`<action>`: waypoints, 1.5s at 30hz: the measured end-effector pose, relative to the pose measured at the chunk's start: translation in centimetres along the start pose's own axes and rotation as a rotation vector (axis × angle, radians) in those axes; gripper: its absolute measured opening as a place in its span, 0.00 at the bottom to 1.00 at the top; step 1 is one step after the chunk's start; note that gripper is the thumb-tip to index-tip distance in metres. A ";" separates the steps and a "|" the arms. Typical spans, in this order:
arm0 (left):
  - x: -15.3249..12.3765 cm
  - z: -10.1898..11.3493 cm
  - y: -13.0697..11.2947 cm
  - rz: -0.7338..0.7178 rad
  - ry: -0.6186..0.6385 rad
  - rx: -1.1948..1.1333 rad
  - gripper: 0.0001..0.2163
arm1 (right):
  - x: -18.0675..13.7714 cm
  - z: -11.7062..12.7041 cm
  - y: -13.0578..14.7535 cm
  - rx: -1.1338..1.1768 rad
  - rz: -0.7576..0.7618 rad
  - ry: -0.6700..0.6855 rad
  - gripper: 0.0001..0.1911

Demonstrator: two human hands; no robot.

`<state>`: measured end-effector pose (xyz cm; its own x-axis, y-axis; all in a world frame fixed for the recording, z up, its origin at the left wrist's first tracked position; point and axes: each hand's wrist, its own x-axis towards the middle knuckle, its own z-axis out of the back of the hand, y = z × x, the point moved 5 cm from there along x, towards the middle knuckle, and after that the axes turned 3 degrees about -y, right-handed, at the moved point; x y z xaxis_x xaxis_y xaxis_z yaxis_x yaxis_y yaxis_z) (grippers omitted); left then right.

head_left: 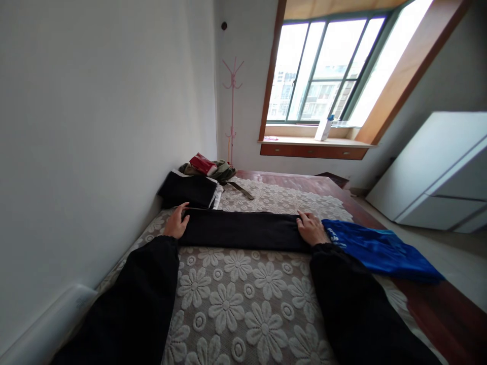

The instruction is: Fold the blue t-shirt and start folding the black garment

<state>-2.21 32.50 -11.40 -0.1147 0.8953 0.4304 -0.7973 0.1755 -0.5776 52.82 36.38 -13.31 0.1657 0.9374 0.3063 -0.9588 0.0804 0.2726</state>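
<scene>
Head view: looks like a smoothing or folding step on a long black folded garment point(243, 230), stretched crosswise as a narrow band over the floral lace bed cover point(228, 299). Left hand point(176, 223) at the band's left end, right hand point(311, 229) at its right end, both dark sleeves reaching forward from the near edge.

Left fingers point(184, 209) curled against the end of the cloth, touching it; too small to tell whether pinching the edge or only pressing on it. Right fingers point(304, 219) lying flat and loosely together on top of the right end, palm down, nothing pinched. Whole length of the band between the two hands, flat, with no part lifted off the cover.

By judgement, calls next for an even hold on both ends at once, so that the layers stay aligned and the band does not skew or slide on the lace.

Just beside the right hand, touching or nearly touching the garment's end: a crumpled blue shiny cloth point(380, 251), hanging partly over the wooden bed edge point(437, 304). Beyond the left hand, near the wall: a second folded black garment point(188, 190), with olive clothing point(222, 172) and a red packet point(203, 163) behind it. Farther off, a pink coat stand point(232, 101) in the corner and a white cabinet point(437, 172) to the right.
</scene>
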 end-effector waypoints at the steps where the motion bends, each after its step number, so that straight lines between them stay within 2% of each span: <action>1: 0.0 0.1 -0.2 -0.011 -0.015 -0.008 0.25 | 0.0 0.0 0.0 0.002 0.003 -0.006 0.23; 7: -0.1 0.5 -0.8 -0.062 -0.070 -0.038 0.16 | 0.2 0.0 0.1 0.031 0.061 -0.033 0.17; 11: -0.1 0.7 -0.8 -0.077 -0.099 -0.054 0.11 | 0.3 -0.2 0.0 0.042 0.084 -0.051 0.21; 13: -0.1 0.8 -0.7 -0.071 -0.103 -0.064 0.10 | 0.3 -0.2 0.0 0.046 0.098 -0.062 0.22; 18: -0.2 0.5 -0.4 -0.014 -0.066 -0.081 0.10 | 0.1 0.1 0.5 0.086 0.181 -0.089 0.17; 24: -0.2 0.6 -0.7 -0.012 -0.041 -0.116 0.10 | 0.0 0.9 0.7 0.214 0.229 -0.176 0.16; 30: 0.1 0.9 0.6 0.072 -0.063 -0.171 0.07 | 0.3 1.0 0.0 0.321 0.176 -0.274 0.13; 35: 0.5 0.8 1.9 0.157 -0.091 -0.252 0.07 | 0.4 1.6 -1.1 0.374 0.106 -0.358 0.20; 41: 0.5 0.9 2.9 0.246 -0.120 -0.293 0.08 | 0.3 2.1 -2.0 0.414 0.040 -0.417 0.15; 45: 0.3 1.2 3.4 0.324 -0.154 -0.289 0.09 | 0.0 2.6 -2.4 0.444 -0.017 -0.466 0.15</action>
<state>-5.67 32.91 -12.42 -0.4350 0.8553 0.2816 -0.5104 0.0234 -0.8596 55.70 35.32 -11.57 0.3584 0.6840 0.6354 -0.7849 -0.1477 0.6017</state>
